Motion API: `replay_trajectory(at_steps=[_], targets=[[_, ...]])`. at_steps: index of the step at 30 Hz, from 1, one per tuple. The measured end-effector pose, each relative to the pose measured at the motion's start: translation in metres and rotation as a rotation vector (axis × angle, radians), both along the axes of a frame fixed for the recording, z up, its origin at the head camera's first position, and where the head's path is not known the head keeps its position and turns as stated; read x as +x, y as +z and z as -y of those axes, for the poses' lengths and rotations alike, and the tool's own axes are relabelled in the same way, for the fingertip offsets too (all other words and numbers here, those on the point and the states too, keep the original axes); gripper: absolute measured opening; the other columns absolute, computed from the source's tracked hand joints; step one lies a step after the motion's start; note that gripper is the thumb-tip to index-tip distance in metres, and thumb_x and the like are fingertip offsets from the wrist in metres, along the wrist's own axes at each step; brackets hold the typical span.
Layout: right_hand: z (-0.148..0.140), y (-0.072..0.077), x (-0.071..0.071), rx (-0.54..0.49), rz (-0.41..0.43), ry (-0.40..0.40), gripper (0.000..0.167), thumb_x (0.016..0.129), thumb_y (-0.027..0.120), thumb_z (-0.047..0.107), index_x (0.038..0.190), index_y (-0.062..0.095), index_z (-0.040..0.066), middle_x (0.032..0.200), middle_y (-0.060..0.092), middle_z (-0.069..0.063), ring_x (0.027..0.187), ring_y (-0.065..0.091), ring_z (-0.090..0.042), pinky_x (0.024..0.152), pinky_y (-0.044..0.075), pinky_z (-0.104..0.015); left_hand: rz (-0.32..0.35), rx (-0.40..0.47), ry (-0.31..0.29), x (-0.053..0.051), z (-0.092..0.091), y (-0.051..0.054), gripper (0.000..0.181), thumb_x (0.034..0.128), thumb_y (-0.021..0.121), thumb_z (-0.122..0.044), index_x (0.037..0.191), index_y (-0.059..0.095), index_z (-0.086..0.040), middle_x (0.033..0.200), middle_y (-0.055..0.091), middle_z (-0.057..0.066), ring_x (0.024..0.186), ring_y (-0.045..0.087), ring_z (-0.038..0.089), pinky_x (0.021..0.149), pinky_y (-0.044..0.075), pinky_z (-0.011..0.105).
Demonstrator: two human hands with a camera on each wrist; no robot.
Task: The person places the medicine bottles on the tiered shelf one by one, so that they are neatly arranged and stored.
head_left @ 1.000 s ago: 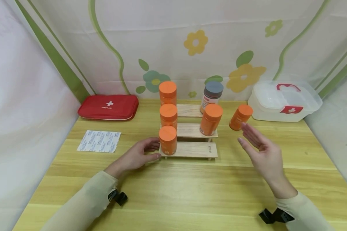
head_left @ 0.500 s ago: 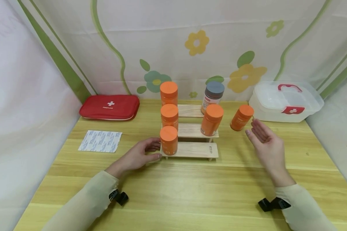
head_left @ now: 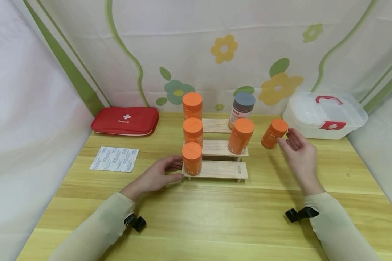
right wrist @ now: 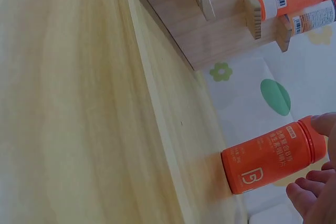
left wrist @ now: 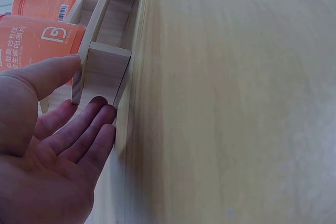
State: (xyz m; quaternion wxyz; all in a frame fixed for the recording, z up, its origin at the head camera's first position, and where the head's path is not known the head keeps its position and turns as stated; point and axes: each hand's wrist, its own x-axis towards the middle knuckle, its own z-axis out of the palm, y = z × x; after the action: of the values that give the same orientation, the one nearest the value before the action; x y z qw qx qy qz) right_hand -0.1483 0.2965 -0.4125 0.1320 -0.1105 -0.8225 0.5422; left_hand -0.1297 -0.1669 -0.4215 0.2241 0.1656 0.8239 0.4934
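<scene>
My left hand (head_left: 158,175) rests at the left end of a three-step wooden stand (head_left: 220,169). In the left wrist view, its thumb touches the step's edge beside an orange bottle (left wrist: 37,43), and its loosely bent fingers lie by the side panel. My right hand (head_left: 298,154) reaches around an orange bottle (head_left: 273,135) standing on the table right of the stand. In the right wrist view, the thumb overlaps this bottle's cap (right wrist: 313,139); the fingers (right wrist: 304,195) look apart from it. Whether the thumb touches is unclear.
More orange bottles (head_left: 240,136) and a grey-capped bottle (head_left: 243,108) stand on the steps. A red first-aid pouch (head_left: 125,121) and a white printed packet (head_left: 115,159) lie left. Behind the right bottle sits a clear-lidded first-aid box (head_left: 313,127). A printed curtain (head_left: 127,83) hangs behind.
My right hand first draws back to the right of the separate bottle, then comes forward so its thumb and fingers are around the cap. The left hand stays at the stand.
</scene>
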Motion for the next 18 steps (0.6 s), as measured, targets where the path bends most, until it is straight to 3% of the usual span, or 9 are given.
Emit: replay_trajectory(at_steps=[9,18], targets=[[0.001,-0.004,-0.015,-0.006,0.037,-0.017,0.081,0.103,0.074,0.033,0.169,0.034,0.009,0.171,0.042,-0.013,0.156,0.046,-0.030,0.116,0.047,-0.019,0.007,0.004,0.002,-0.001,0.000,-0.001,0.063,0.1017,0.077,-0.021,0.158,0.051,-0.013,0.149,0.065,0.006,0.140,0.061,0.029,0.125,0.047,0.053],[0.002,-0.005,-0.022,-0.027,0.038,-0.032,0.079,0.102,0.075,0.031,0.168,0.037,0.011,0.169,0.044,-0.013,0.154,0.049,-0.028,0.112,0.049,-0.014,0.004,0.004,0.003,-0.001,0.001,-0.001,0.064,0.1009,0.078,-0.021,0.158,0.051,-0.011,0.149,0.065,0.007,0.140,0.062,0.030,0.125,0.047,0.053]])
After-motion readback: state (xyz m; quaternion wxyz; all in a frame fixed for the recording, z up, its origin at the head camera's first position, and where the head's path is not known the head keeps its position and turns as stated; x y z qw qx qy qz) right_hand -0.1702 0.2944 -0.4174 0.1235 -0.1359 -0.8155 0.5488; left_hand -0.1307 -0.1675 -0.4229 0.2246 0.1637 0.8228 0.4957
